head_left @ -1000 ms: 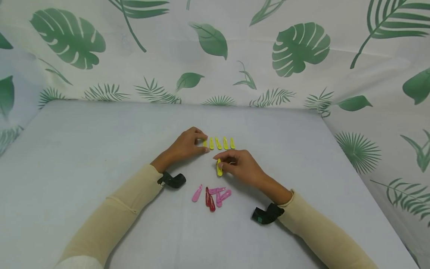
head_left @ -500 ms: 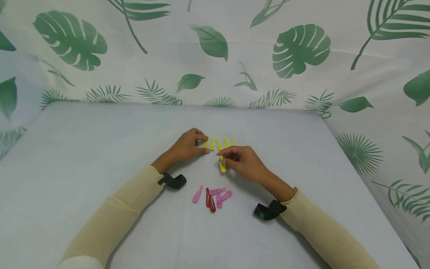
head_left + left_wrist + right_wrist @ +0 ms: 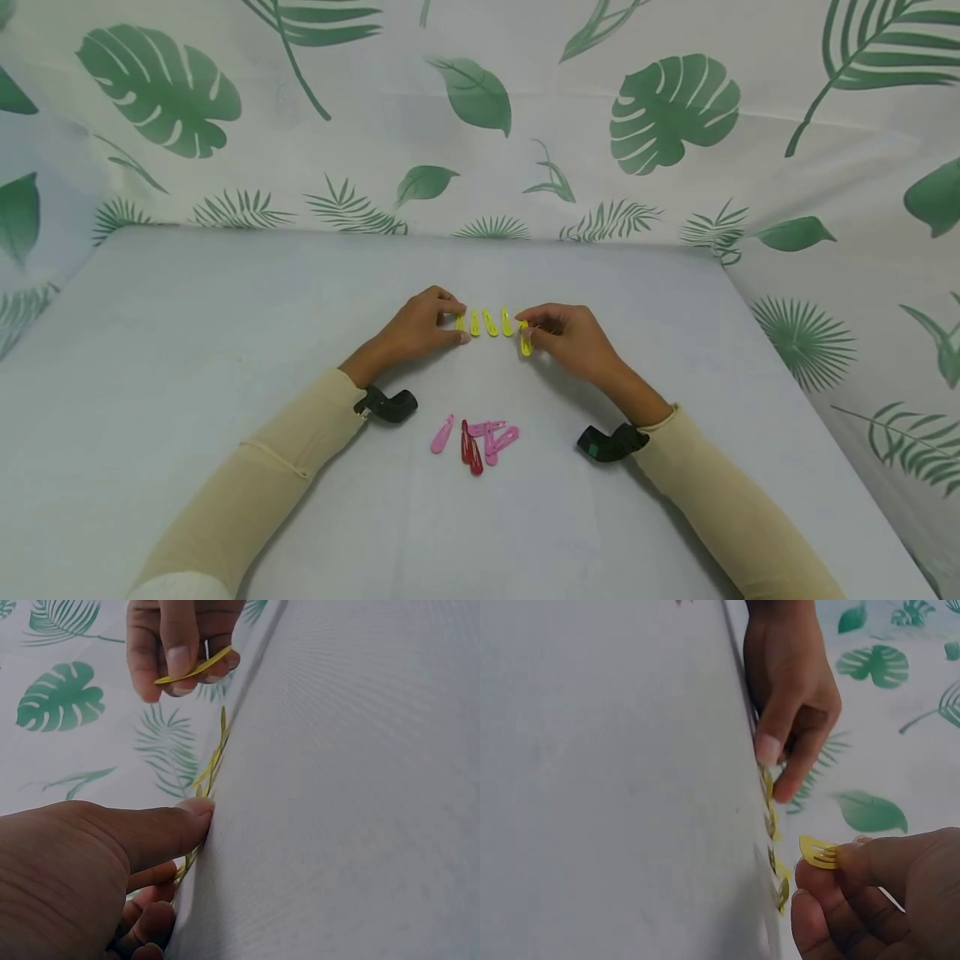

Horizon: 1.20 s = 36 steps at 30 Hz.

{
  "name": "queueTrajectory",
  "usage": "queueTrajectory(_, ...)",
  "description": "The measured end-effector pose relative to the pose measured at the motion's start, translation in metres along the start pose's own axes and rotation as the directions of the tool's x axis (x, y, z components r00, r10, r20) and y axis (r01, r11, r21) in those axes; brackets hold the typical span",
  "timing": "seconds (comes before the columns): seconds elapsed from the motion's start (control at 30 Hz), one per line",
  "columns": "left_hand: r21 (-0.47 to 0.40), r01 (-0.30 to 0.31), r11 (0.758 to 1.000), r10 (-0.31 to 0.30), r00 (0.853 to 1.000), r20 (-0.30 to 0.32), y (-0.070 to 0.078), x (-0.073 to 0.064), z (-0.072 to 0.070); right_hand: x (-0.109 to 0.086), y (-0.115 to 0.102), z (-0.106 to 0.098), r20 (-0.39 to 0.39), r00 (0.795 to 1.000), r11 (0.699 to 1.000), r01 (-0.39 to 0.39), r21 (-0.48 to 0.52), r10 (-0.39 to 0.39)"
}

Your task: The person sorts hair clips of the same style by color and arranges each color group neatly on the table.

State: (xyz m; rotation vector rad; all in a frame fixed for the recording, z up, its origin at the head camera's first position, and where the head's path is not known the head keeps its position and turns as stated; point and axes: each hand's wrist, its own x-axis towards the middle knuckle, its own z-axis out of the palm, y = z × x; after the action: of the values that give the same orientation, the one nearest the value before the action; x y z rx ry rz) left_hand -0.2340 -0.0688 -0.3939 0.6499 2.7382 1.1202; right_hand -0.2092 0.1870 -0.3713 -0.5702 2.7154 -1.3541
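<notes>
On the white table a row of yellow snap hair clips (image 3: 490,322) lies side by side. My left hand (image 3: 422,325) is at the row's left end, thumb and fingertips at the two ends of the leftmost yellow clip (image 3: 461,322). Between thumb and fingers my right hand (image 3: 576,337) pinches another yellow hair clip (image 3: 817,852), raised off the table at the row's right end. That hand partly covers the last clip in the row. In the left wrist view, the pinched clip (image 3: 195,666) is seen edge-on, apart from the row.
Nearer the person lie pink hair clips (image 3: 442,435), some overlapping, and two red hair clips (image 3: 476,458) touching each other. A leaf-printed cloth (image 3: 480,150) rises behind the white table (image 3: 300,517). Each wrist carries a black camera (image 3: 393,406).
My right hand has moved right and away from the person with its yellow clip, from in front of the row to its right end. The left hand has stayed in place.
</notes>
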Motion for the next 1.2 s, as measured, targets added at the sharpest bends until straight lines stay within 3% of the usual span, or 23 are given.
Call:
queueTrajectory(0.7, -0.014, 0.029, 0.999, -0.029, 1.0, 0.007, 0.003, 0.0, -0.001, 0.023, 0.023, -0.014, -0.054, 0.998, 0.991, -0.049, -0.126, 0.042)
queueTrajectory(1.2, 0.004, 0.043, 0.999, -0.043, 0.999, 0.011, 0.002, 0.001, 0.0, 0.034, 0.023, -0.01, -0.003, 0.986, 0.957, -0.16, -0.241, 0.164)
